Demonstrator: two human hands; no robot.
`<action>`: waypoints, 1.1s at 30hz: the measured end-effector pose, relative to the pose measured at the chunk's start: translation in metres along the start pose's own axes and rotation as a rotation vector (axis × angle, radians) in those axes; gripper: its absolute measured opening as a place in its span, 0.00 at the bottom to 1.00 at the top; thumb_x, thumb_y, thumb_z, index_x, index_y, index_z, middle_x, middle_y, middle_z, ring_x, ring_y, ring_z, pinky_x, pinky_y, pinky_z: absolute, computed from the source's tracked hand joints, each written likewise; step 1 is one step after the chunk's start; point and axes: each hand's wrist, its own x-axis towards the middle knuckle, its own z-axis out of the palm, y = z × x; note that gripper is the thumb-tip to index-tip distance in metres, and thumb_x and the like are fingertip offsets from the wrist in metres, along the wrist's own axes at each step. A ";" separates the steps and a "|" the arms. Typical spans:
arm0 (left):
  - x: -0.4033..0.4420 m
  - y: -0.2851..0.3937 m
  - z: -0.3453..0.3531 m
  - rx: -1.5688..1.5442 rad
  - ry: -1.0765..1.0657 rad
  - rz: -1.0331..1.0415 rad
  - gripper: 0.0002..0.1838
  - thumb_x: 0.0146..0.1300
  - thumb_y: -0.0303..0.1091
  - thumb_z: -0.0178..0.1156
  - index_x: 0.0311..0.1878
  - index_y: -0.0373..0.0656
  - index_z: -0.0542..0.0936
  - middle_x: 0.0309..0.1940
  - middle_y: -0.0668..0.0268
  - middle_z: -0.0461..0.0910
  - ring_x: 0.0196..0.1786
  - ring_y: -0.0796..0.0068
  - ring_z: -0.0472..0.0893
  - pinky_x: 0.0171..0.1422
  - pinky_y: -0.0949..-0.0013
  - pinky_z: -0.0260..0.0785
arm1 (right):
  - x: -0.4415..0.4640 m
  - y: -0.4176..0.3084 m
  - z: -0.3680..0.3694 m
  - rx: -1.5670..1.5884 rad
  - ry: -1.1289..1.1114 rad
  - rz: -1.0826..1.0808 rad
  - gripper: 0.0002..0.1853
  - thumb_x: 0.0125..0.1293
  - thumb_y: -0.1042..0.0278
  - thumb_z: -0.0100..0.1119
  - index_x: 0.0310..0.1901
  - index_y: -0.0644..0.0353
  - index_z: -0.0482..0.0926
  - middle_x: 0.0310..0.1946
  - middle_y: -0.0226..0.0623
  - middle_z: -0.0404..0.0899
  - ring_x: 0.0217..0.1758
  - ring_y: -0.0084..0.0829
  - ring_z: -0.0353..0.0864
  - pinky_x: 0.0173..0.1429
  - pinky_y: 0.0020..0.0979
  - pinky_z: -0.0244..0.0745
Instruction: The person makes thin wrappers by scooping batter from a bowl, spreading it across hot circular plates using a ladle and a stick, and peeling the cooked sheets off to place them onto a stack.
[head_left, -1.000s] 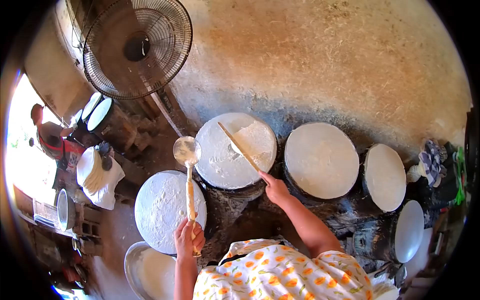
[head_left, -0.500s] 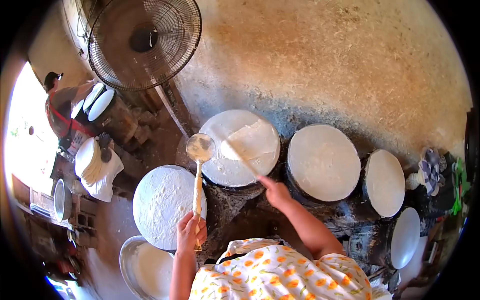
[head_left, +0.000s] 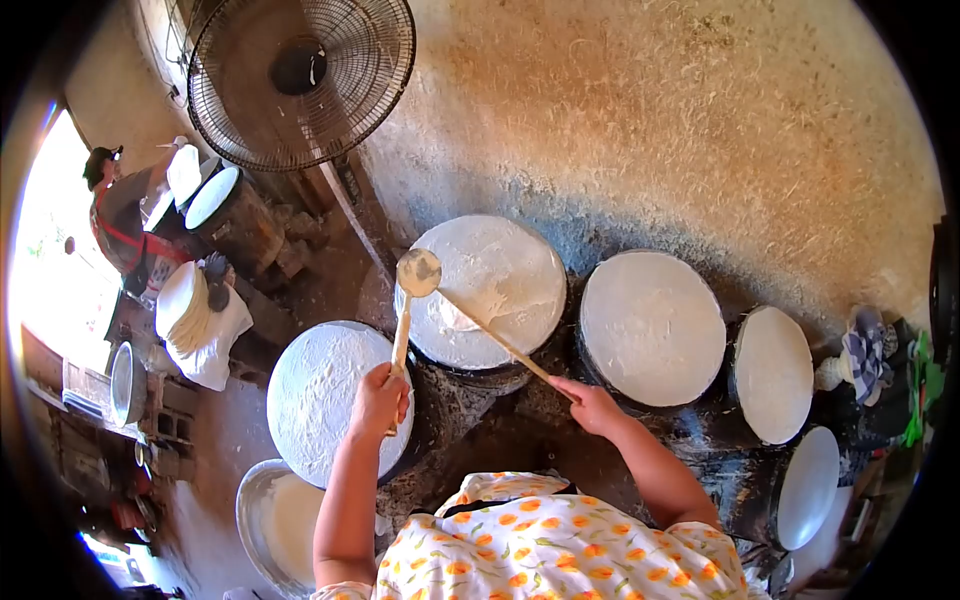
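Note:
My left hand [head_left: 380,402] is closed around the light handle of a ladle [head_left: 419,272], its round bowl raised over the left part of the middle round griddle [head_left: 530,250]. My right hand [head_left: 592,405] grips the end of a thin wooden stick [head_left: 505,345]. The stick slants up and left across that griddle, its far tip close to the ladle bowl; whether they touch I cannot tell. White batter [head_left: 490,295] lies on the griddle in an uneven, thicker patch. Beneath my left hand is another white-coated griddle [head_left: 325,400].
A metal basin [head_left: 250,530] of pale batter stands at lower left. More round griddles [head_left: 652,325] line the wall rightward. A fan [head_left: 300,80] rises at upper left. Beyond it a co-worker [head_left: 125,215] lifts a white sheet [head_left: 183,173]. Stacked white rounds [head_left: 185,310] sit nearby.
My right hand has moved right and down, drawing the stick with it. The ladle bowl has shifted right and up. The co-worker has raised a white sheet.

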 end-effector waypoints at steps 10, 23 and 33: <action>-0.058 -0.006 0.038 -0.009 -0.057 -0.230 0.02 0.61 0.25 0.48 0.33 0.41 0.70 0.18 0.67 0.68 0.13 0.78 0.66 0.13 0.71 0.57 | -0.010 -0.010 0.083 0.370 0.052 0.074 0.34 0.53 0.84 0.43 0.66 0.52 0.67 0.61 0.41 0.73 0.61 0.27 0.72 0.60 0.23 0.65; -0.143 -0.013 -0.021 -0.860 -0.075 -0.134 0.18 0.68 0.30 0.47 0.57 0.29 0.68 0.23 0.68 0.67 0.13 0.87 0.61 0.12 0.80 0.57 | 0.022 -0.073 0.026 -0.028 0.446 -0.322 0.32 0.57 0.84 0.45 0.64 0.47 0.68 0.51 0.48 0.77 0.48 0.49 0.79 0.47 0.38 0.77; -0.189 -0.030 -0.086 -1.288 -0.148 0.253 0.26 0.69 0.29 0.44 0.66 0.28 0.54 0.26 0.63 0.67 0.13 0.80 0.66 0.10 0.76 0.57 | -0.014 0.019 0.061 -0.231 0.078 -0.138 0.37 0.55 0.78 0.49 0.67 0.33 0.62 0.34 0.57 0.78 0.32 0.56 0.78 0.38 0.49 0.74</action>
